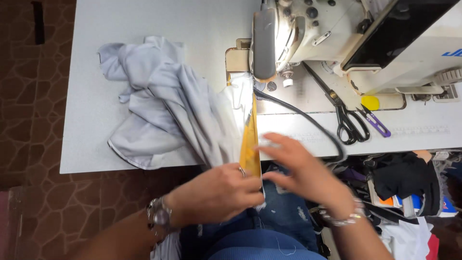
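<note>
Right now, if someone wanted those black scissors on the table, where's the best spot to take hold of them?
By the looped handles of the black scissors, coming from the table's near edge. The handles point toward the person, while the blades run back under the sewing machine. The purple snips lie close beside the handles.

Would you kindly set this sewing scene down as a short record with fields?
Left hand: pinches the yellow strip against the grey fabric at the table edge
Right hand: fingers spread, flat by the strip
Machine: sewing machine, its head above the strip's far end
Tools: black scissors and purple thread snips, right of the needle
Lap: blue jeans
</note>
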